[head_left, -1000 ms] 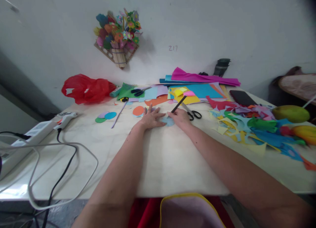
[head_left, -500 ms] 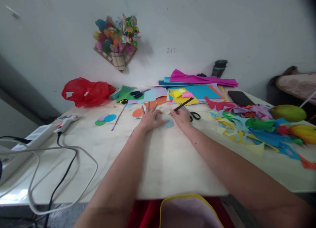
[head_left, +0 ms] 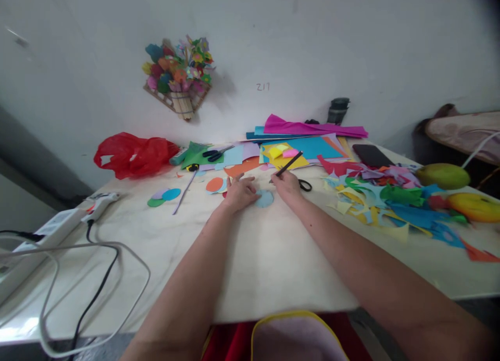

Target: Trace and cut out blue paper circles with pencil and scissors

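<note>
A pale blue paper circle (head_left: 265, 198) lies on the table between my two hands. My left hand (head_left: 239, 193) rests at its left edge, fingers apart, thumb near the paper. In my right hand (head_left: 287, 186) is a black pencil (head_left: 289, 163), slanting up to the right, its lower end just right of the circle. Black-handled scissors (head_left: 305, 185) lie beside my right hand, partly hidden by it. An orange circle (head_left: 214, 184) and other paper rounds sit left of my left hand.
Green, purple and blue circles (head_left: 171, 194) lie farther left, near a power strip (head_left: 58, 226) and cables. At the back are a red bag (head_left: 135, 155) and coloured sheets (head_left: 312, 146). Paper scraps (head_left: 402, 194), a phone (head_left: 371, 155) and fruit (head_left: 443, 175) are at the right.
My left hand's fingers have drawn closer together and it shows less over the circle. My right hand with the pencil has shifted slightly off the circle. The whole view has tilted a little.
</note>
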A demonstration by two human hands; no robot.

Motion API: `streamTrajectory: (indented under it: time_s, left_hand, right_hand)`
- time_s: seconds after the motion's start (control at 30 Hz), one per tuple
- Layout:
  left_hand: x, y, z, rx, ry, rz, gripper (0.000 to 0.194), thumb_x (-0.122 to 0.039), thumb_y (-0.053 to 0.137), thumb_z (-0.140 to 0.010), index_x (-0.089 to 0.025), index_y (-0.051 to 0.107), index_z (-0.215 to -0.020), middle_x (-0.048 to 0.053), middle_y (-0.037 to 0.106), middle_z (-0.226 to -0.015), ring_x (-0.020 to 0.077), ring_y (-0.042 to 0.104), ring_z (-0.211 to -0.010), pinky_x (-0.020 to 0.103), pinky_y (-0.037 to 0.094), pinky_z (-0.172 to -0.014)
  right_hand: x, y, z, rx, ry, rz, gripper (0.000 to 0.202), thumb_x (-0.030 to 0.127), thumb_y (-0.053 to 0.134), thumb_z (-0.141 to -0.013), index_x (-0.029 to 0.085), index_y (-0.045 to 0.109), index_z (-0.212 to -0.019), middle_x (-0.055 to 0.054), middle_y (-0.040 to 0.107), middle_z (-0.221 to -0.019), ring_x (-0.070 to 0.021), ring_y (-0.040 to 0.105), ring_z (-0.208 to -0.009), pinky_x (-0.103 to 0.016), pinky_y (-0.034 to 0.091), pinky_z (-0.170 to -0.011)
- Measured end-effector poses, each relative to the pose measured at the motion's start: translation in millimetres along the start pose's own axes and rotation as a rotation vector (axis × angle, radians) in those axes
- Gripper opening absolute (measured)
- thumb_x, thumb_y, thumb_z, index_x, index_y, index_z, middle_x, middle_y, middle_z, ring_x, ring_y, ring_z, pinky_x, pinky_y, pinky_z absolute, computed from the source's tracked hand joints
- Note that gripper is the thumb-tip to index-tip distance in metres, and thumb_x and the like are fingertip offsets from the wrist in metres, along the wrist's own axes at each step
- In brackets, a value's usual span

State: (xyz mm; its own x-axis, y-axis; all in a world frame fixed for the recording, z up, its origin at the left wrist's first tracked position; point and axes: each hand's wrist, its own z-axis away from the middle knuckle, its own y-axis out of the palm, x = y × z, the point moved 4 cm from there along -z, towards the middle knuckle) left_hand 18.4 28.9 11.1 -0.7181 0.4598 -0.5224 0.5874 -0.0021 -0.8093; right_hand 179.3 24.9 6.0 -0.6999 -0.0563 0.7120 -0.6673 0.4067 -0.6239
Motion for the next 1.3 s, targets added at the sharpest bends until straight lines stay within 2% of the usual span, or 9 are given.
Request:
streamTrajectory:
  time_s: [0.07, 0.13, 0.3, 0.43, 0.57, 0.7, 0.97, 1.17, 1.3]
  left_hand:
    - [3, -2.0, 1, -0.044, -0.028, 0.244, 0.019, -0.035, 0.066, -0.061, -0.019, 0.054, -0.062, 0.005, 0.064, -0.105, 0.0261, 0.052, -0.107, 0.046, 0.034, -0.095]
    - [9, -2.4, 3, -0.072, -0.096, 0.506, 0.023, -0.038, 0.065, -0.062, -0.018, 0.053, -0.066, 0.006, 0.067, -0.083, 0.0208, 0.062, -0.08, 0.037, 0.047, -0.076]
    - [21, -2.4, 2, -0.147, -0.138, 0.904, 0.031, -0.038, 0.071, -0.058, -0.017, 0.05, -0.067, -0.002, 0.057, -0.051, 0.013, 0.059, -0.052, 0.024, 0.044, -0.053]
    - [23, -1.8, 1, -0.17, -0.155, 1.025, 0.034, -0.036, 0.075, -0.055, -0.016, 0.05, -0.066, -0.004, 0.055, -0.047, 0.0126, 0.059, -0.049, 0.022, 0.043, -0.049]
    - [21, -1.9, 3, -0.163, -0.175, 1.067, 0.034, -0.033, 0.076, -0.053, -0.016, 0.05, -0.066, -0.003, 0.056, -0.049, 0.0132, 0.06, -0.05, 0.022, 0.043, -0.05]
    - [23, -1.6, 4, -0.158, -0.196, 1.076, 0.034, -0.033, 0.076, -0.053, -0.016, 0.05, -0.066, -0.003, 0.057, -0.049, 0.0129, 0.06, -0.048, 0.02, 0.039, -0.046]
    - [31, 2.9, 3, -0.123, -0.2, 1.051, 0.034, -0.034, 0.076, -0.054, -0.015, 0.051, -0.067, -0.002, 0.057, -0.05, 0.0133, 0.059, -0.05, 0.022, 0.042, -0.049]
    - [29, 2.1, 4, -0.114, -0.203, 1.007, 0.032, -0.035, 0.075, -0.054, -0.015, 0.053, -0.066, -0.003, 0.056, -0.05, 0.0107, 0.056, -0.048, 0.021, 0.04, -0.048]
    - [22, 1.2, 6, -0.094, -0.198, 1.102, 0.031, -0.033, 0.075, -0.055, -0.015, 0.056, -0.071, -0.002, 0.06, -0.057, 0.0105, 0.057, -0.054, 0.024, 0.045, -0.057]
  right_hand:
    - [-1, -6, -2, -0.005, 0.031, 0.041, 0.025, 0.03, 0.045, -0.079, 0.019, 0.062, -0.092, -0.006, 0.067, -0.086, -0.0182, 0.061, -0.08, -0.026, 0.043, -0.065]
    - [0, -11, -3, 0.007, 0.039, 0.111, 0.024, 0.031, 0.047, -0.077, 0.019, 0.062, -0.091, -0.007, 0.067, -0.086, -0.0196, 0.06, -0.081, -0.026, 0.042, -0.064]
    - [2, -12, -5, 0.145, -0.011, 0.333, 0.029, 0.04, 0.052, -0.074, 0.02, 0.064, -0.09, -0.008, 0.066, -0.087, -0.0229, 0.06, -0.084, -0.028, 0.041, -0.063]
    - [1, -7, -4, 0.187, -0.047, 0.463, 0.037, 0.048, 0.049, -0.076, 0.02, 0.065, -0.093, -0.01, 0.066, -0.091, -0.0242, 0.059, -0.088, -0.03, 0.041, -0.066]
    - [2, -8, -2, 0.141, -0.069, 0.467, 0.036, 0.047, 0.044, -0.079, 0.021, 0.064, -0.095, -0.01, 0.066, -0.093, -0.0238, 0.059, -0.087, -0.031, 0.039, -0.066]
    - [3, -13, -2, 0.066, -0.118, 0.286, 0.034, 0.041, 0.041, -0.081, 0.019, 0.066, -0.078, -0.008, 0.066, -0.081, -0.0206, 0.058, -0.078, -0.028, 0.037, -0.061]
    - [5, 2, 2, 0.34, -0.045, -0.473, 0.026, 0.036, 0.049, -0.073, 0.014, 0.063, -0.069, -0.004, 0.063, -0.065, -0.0101, 0.048, -0.051, -0.023, 0.037, -0.05]
    - [8, 9, 6, 0.373, -0.013, -0.568, 0.012, 0.026, 0.062, -0.062, 0.014, 0.061, -0.063, -0.001, 0.059, -0.055, -0.0089, 0.045, -0.046, -0.024, 0.039, -0.049]
    - [10, 10, 7, 0.345, -0.013, -0.628, 0.013, 0.027, 0.062, -0.061, 0.015, 0.059, -0.061, 0.0, 0.059, -0.054, -0.0084, 0.044, -0.045, -0.024, 0.038, -0.049]
